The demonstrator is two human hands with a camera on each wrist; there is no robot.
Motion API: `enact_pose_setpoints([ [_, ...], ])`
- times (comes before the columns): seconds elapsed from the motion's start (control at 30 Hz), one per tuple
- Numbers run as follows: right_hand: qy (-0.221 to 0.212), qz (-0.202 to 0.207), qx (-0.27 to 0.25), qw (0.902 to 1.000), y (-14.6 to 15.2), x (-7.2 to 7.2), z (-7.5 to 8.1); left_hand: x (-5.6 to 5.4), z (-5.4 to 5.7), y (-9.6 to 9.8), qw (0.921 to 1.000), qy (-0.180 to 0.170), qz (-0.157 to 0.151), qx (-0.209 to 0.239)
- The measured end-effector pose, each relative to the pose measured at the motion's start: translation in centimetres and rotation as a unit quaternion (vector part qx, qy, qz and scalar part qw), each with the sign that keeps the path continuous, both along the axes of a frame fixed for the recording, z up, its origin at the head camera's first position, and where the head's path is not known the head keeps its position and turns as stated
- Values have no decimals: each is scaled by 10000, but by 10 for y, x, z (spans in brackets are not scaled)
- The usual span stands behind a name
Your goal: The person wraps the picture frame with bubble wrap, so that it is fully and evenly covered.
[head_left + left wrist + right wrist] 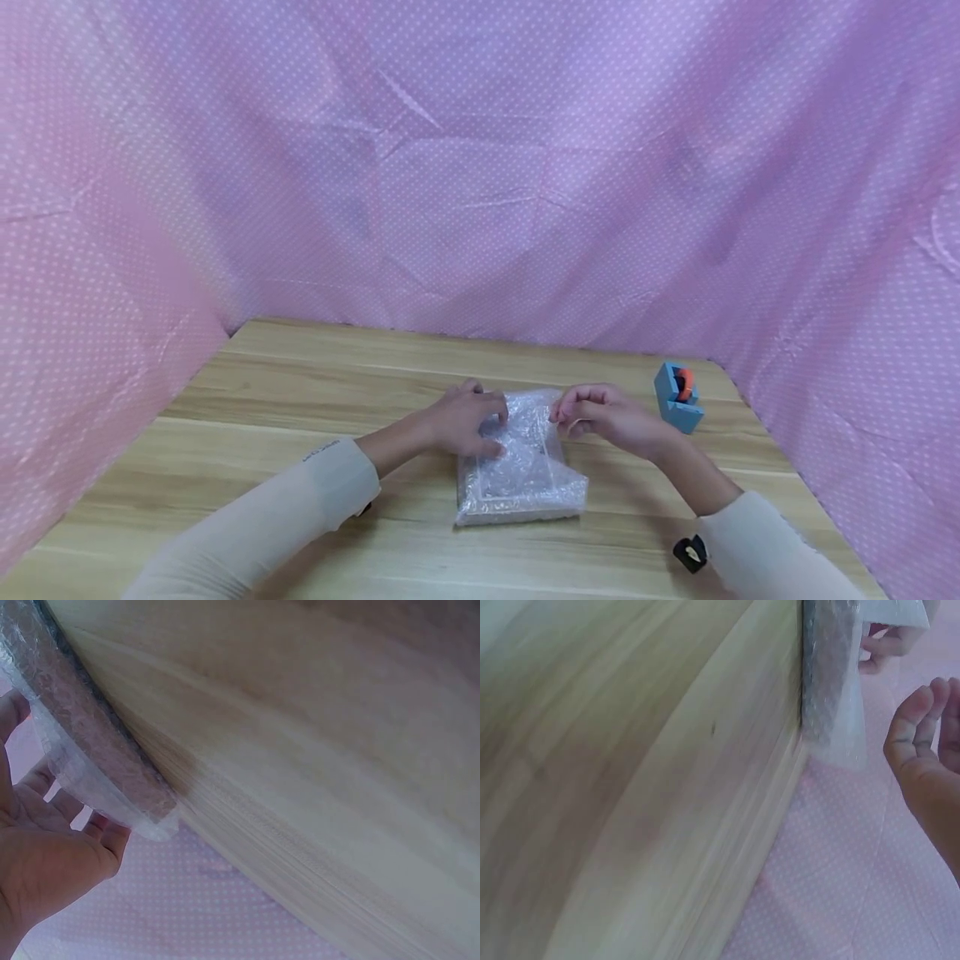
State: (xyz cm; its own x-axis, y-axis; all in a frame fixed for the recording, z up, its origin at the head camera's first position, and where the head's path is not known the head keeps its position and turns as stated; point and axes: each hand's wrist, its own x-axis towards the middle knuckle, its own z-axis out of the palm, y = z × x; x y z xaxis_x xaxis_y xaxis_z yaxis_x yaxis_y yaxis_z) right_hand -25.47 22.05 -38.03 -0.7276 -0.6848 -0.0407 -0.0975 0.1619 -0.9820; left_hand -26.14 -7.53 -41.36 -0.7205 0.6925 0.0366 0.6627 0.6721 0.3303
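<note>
A flat, boxy package in clear bubble wrap [517, 492] lies on the wooden table in front of me. At its left side my left hand [467, 421] rests on the wrap with fingers spread; the left wrist view shows the fingertips against the loose film [82, 776]. My right hand [611, 418] hovers by the package's upper right edge, fingers loosely bent. Between those fingers and the wrap a gap shows in the right wrist view, where the hand [922, 761] holds nothing. What the wrap encloses is blurred by the plastic.
A blue tape dispenser [684, 417] with an orange-red roll core stands at the right, beyond my right hand. Pink polka-dot cloth [465, 208] hangs around the back and sides of the wooden table [300, 375].
</note>
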Motion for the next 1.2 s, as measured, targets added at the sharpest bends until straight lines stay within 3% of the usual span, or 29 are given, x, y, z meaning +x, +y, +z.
enact_pose_setpoints([
  [0.2, 223, -53, 603, 9979, -26, 0, 0, -3, 0, -1, 9999, 71, -71, 40],
  [0.43, 724, 135, 1338, 9883, -56, -10, -11, -5, -1, -1, 9999, 101, -112, 4],
  [0.87, 246, 893, 1537, 9838, -65, -26, -15, -4, 1, -2, 9999, 37, -142, 17],
  [1.2, 264, 633, 2007, 9772, -73, -23, -17, -5, -4, -3, 9998, 96, -170, 50],
])
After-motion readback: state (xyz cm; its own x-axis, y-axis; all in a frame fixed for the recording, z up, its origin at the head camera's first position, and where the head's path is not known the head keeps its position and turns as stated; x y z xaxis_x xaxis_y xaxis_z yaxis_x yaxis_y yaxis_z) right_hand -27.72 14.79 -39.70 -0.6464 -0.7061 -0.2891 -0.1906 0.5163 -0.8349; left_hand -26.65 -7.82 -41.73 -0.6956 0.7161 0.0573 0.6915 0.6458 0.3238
